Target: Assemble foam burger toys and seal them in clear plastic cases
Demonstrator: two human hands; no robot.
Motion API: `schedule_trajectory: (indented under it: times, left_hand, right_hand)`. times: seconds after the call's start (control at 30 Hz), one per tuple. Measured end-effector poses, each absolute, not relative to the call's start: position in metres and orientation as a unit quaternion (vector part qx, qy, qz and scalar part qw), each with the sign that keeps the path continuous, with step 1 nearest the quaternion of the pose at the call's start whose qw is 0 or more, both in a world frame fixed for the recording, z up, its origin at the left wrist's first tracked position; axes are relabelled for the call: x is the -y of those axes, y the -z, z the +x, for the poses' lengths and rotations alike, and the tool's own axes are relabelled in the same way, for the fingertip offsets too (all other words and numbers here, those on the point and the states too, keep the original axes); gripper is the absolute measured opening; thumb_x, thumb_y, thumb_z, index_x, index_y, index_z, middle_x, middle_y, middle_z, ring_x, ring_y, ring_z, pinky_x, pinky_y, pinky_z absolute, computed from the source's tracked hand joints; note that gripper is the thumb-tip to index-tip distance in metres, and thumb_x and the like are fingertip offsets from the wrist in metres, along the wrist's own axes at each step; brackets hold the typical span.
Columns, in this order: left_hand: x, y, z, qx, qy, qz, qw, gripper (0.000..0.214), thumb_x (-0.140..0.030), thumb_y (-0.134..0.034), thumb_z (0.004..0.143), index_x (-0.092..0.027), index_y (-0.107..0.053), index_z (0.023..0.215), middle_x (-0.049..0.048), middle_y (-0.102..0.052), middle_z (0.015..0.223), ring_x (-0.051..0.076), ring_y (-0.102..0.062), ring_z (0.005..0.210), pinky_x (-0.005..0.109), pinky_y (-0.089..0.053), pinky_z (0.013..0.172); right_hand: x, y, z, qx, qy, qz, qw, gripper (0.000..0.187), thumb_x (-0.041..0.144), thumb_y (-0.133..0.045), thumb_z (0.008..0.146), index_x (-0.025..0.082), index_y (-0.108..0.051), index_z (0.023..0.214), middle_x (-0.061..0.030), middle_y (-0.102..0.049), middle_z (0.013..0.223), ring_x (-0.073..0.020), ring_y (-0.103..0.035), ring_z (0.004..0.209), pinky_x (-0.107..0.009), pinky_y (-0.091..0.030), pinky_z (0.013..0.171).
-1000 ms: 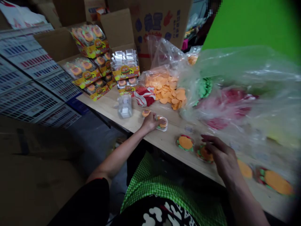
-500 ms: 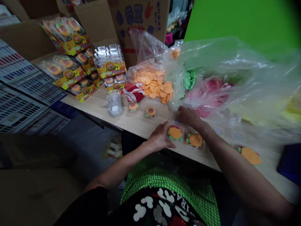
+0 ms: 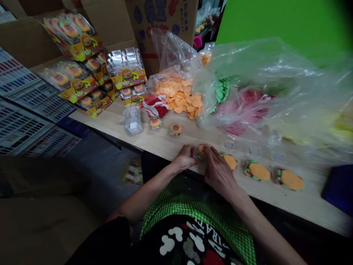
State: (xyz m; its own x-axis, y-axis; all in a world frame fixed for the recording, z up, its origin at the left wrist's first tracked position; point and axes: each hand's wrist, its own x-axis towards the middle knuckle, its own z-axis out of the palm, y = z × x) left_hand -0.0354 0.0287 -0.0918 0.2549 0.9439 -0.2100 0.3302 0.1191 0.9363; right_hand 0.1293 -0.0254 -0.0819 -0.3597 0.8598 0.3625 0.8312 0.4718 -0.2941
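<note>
At the table's front edge my left hand [image 3: 185, 158] is closed round the left side of a small toy burger [image 3: 200, 150] in clear plastic. From the right, my right hand [image 3: 220, 168] rests its closed fingers on the burger's top; whatever lies beneath its fingertips is hidden. Right of it, in a row, lie more burgers with plain orange tops: one burger [image 3: 230, 162] beside my right hand, another burger [image 3: 259, 171], and a last burger [image 3: 292, 179]. Small clear pieces with print [image 3: 229, 144] lie behind the row. Two burgers with printed tops [image 3: 175, 129] sit farther left.
Clear empty packs [image 3: 133, 121] and a red-and-white cloth [image 3: 156, 106] lie at left. Filled display boxes [image 3: 79, 88] are stacked behind. Plastic bags hold orange pieces [image 3: 179, 92], green pieces [image 3: 221, 90] and pink pieces [image 3: 252, 106]. A dark blue object [image 3: 339, 187] is far right.
My right hand has come back from behind the row to the leftmost burger, and its fingers now cover part of it. My left hand has closed in on the same burger.
</note>
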Motion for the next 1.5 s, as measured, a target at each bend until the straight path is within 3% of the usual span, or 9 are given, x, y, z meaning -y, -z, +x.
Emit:
schedule_trajectory:
  times: [0.07, 0.17, 0.27, 0.37, 0.53, 0.8, 1.0, 1.2, 1.5]
  left_hand:
    - [-0.027, 0.087, -0.031, -0.481, -0.333, 0.515, 0.626, 0.037, -0.028, -0.082, 0.065, -0.015, -0.062, 0.093, 0.004, -0.066, 0.093, 0.017, -0.063, 0.086, 0.027, -0.051, 0.076]
    - [-0.024, 0.079, -0.02, -0.471, -0.397, 0.377, 0.691, 0.051, -0.042, -0.081, 0.071, -0.017, -0.054, 0.106, 0.0073, -0.066, 0.102, 0.018, -0.066, 0.088, 0.029, -0.055, 0.07]
    - [-0.019, 0.072, -0.013, -0.503, -0.434, 0.31, 0.68, 0.074, -0.041, -0.091, 0.058, -0.02, -0.047, 0.112, 0.0059, -0.064, 0.102, 0.018, -0.067, 0.078, 0.03, -0.057, 0.062]
    - [-0.012, 0.06, -0.015, -0.434, -0.432, 0.32, 0.723, 0.078, -0.035, -0.093, 0.052, -0.021, -0.049, 0.115, 0.0032, -0.066, 0.102, 0.017, -0.067, 0.077, 0.03, -0.058, 0.064]
    - [0.0, 0.043, -0.021, -0.347, -0.431, 0.38, 0.741, 0.058, -0.032, -0.091, 0.056, -0.017, -0.059, 0.101, 0.0007, -0.067, 0.092, 0.012, -0.064, 0.077, 0.024, -0.053, 0.073]
    - [0.009, 0.047, -0.019, -0.369, -0.411, 0.406, 0.728, 0.056, -0.031, -0.092, 0.056, -0.016, -0.061, 0.1, 0.0, -0.066, 0.087, 0.011, -0.061, 0.073, 0.025, -0.051, 0.072]
    - [0.005, 0.041, -0.014, -0.407, -0.521, 0.349, 0.665, 0.055, -0.032, -0.092, 0.055, -0.017, -0.061, 0.098, -0.0007, -0.067, 0.087, 0.011, -0.062, 0.074, 0.024, -0.052, 0.072]
    - [0.002, 0.034, -0.009, -0.399, -0.544, 0.336, 0.657, 0.058, -0.035, -0.091, 0.056, -0.017, -0.058, 0.099, -0.0013, -0.065, 0.086, 0.009, -0.061, 0.07, 0.023, -0.052, 0.068]
    - [0.016, 0.045, -0.013, -0.408, -0.505, 0.413, 0.639, 0.056, -0.033, -0.088, 0.063, -0.02, -0.053, 0.105, -0.0003, -0.065, 0.094, 0.011, -0.062, 0.078, 0.023, -0.053, 0.075]
  right_hand:
    - [0.037, 0.098, 0.13, 0.806, -0.062, -0.509, 0.294, 0.085, -0.002, -0.045, 0.068, 0.011, -0.029, 0.15, -0.0229, -0.046, 0.15, -0.0351, -0.037, 0.145, -0.053, -0.046, 0.106]
    - [0.042, 0.104, 0.133, 0.758, -0.164, -0.501, 0.383, 0.08, 0.0, -0.043, 0.071, 0.019, -0.033, 0.148, -0.0176, -0.05, 0.147, -0.029, -0.05, 0.136, -0.049, -0.049, 0.104]
    - [0.036, 0.09, 0.141, 0.65, -0.246, -0.547, 0.467, 0.052, 0.012, -0.046, 0.081, 0.021, -0.046, 0.132, -0.0137, -0.06, 0.132, -0.0249, -0.064, 0.112, -0.043, -0.053, 0.092]
    - [0.028, 0.069, 0.154, 0.547, -0.277, -0.645, 0.457, 0.023, 0.037, -0.047, 0.092, 0.021, -0.054, 0.107, -0.0069, -0.065, 0.098, -0.0221, -0.062, 0.084, -0.038, -0.049, 0.076]
    - [0.024, 0.05, 0.161, 0.603, -0.383, -0.591, 0.373, 0.034, 0.054, -0.042, 0.094, 0.023, -0.046, 0.081, 0.0018, -0.048, 0.071, -0.0174, -0.045, 0.068, -0.032, -0.038, 0.066]
    - [0.031, 0.046, 0.151, 0.623, -0.374, -0.556, 0.403, 0.034, 0.053, -0.043, 0.095, 0.024, -0.044, 0.076, 0.0025, -0.042, 0.069, -0.0164, -0.04, 0.065, -0.03, -0.036, 0.063]
    - [0.049, 0.051, 0.134, 0.572, -0.453, -0.531, 0.431, 0.041, 0.062, -0.048, 0.094, 0.024, -0.045, 0.079, 0.0015, -0.046, 0.073, -0.0165, -0.042, 0.068, -0.029, -0.039, 0.062]
    - [0.046, 0.079, 0.121, 0.477, -0.5, -0.485, 0.536, 0.041, 0.057, -0.055, 0.091, 0.024, -0.041, 0.073, 0.0044, -0.041, 0.063, -0.0136, -0.034, 0.058, -0.027, -0.03, 0.055]
    - [0.025, 0.059, 0.144, 0.523, -0.458, -0.509, 0.508, 0.029, 0.049, -0.055, 0.091, 0.023, -0.048, 0.082, 0.0036, -0.043, 0.072, -0.0144, -0.037, 0.064, -0.028, -0.032, 0.059]
